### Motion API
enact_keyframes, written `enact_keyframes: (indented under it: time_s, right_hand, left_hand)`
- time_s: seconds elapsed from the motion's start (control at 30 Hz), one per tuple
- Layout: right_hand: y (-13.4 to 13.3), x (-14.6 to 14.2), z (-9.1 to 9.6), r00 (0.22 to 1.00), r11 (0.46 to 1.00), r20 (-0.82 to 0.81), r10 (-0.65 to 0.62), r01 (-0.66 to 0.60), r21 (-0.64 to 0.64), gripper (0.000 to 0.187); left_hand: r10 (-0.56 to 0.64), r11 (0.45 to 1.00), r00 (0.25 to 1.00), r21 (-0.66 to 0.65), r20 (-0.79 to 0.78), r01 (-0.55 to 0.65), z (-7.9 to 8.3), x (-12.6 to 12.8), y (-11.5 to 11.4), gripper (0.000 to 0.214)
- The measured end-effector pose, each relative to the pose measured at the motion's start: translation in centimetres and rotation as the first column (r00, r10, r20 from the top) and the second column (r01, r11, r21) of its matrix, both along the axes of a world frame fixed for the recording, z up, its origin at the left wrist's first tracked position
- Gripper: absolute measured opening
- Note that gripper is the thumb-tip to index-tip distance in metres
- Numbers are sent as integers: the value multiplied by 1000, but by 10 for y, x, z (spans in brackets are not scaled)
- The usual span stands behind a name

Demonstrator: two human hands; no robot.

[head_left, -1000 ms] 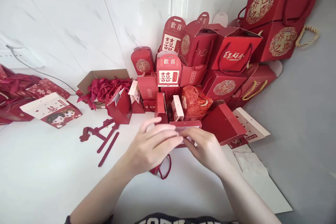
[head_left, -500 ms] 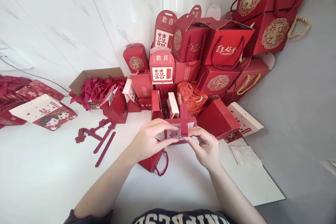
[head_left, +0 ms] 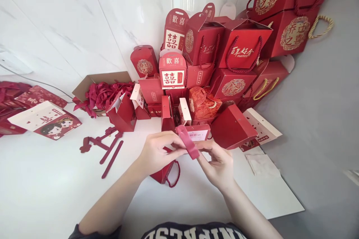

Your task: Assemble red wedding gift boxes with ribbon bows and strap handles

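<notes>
A short dark-red strap [head_left: 187, 142] is pinched between my two hands over the table, its top leaning to the left. My left hand [head_left: 157, 153] has thumb and fingers closed at the strap's left side. From the right, my right hand [head_left: 217, 164] closes on the strap's lower end; the fingertips are partly hidden behind it. Just behind the strap stands a small red box [head_left: 206, 128] with a pale printed panel. Below my left hand lies a red gift box [head_left: 161, 174] with a rope handle.
Several loose dark-red straps [head_left: 112, 158] lie on the white table [head_left: 50, 190] to the left. Behind them, a cardboard box [head_left: 97, 78] holds red ribbons. Stacked red gift boxes [head_left: 238, 54] fill the back right by the tiled wall. A folded white paper [head_left: 263, 164] lies at right.
The strap has swung from upright to a leftward tilt and come slightly nearer. More of the small box's pale panel shows behind it. Both hands stay in nearly the same place.
</notes>
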State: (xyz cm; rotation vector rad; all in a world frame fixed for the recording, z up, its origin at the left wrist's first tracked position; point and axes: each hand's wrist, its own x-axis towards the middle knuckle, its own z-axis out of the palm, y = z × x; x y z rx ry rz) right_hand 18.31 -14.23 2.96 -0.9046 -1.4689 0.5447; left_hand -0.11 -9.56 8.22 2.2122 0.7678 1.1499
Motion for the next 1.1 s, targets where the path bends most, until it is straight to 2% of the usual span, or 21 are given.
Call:
enact_keyframes:
  time_s: [0.1,0.2,0.3,0.37,0.47,0.57,0.67,0.73,0.83,1.0,1.03,1.1]
  right_hand:
    - [-1,3,0,996,998,68,57,-59,20,20]
    - [0,7,-2,993,996,78,83,-86,24,19]
    - [3,8,-4,995,996,46,88,-90,26,20]
    - [5,9,-6,997,998,41,64,-65,24,20]
    - [11,16,-4,997,1000,77,-18,17,11,14]
    - [24,29,-2,970,996,226,-86,77,48,14]
    - [37,38,-4,921,996,383,-73,46,80,18]
    - [43,39,-9,921,999,388,-26,13,36,20]
    - [44,36,-16,955,1000,297,-15,18,-8,20]
    - [32,33,-18,925,974,316,-211,173,145,19]
    - [29,33,-16,923,973,321,-212,168,157,19]
    - [26,33,-15,944,989,305,-125,94,114,21]
  left_hand:
    - [-42,999,999,21,14,41,2,-3,0,3]
    - [-93,993,995,-72,-22,91,5,-5,-2,3]
    - [-113,977,991,-189,-79,96,7,-4,-5,7]
    - [-121,972,986,-217,-111,95,7,-2,-4,9]
    - [-17,993,986,-116,-167,-2,3,3,3,16]
    - [105,992,962,-44,-251,-120,-6,7,16,36]
    - [40,985,947,-145,-318,-91,-15,8,27,40]
    - [-12,982,947,-184,-321,-50,-20,8,32,35]
    - [-29,989,939,-146,-343,-23,-24,7,33,24]
    - [30,995,913,-75,-406,-66,-29,11,29,26]
    - [41,995,911,-64,-410,-74,-30,12,29,27]
    - [66,996,907,-22,-416,-83,-32,13,28,27]
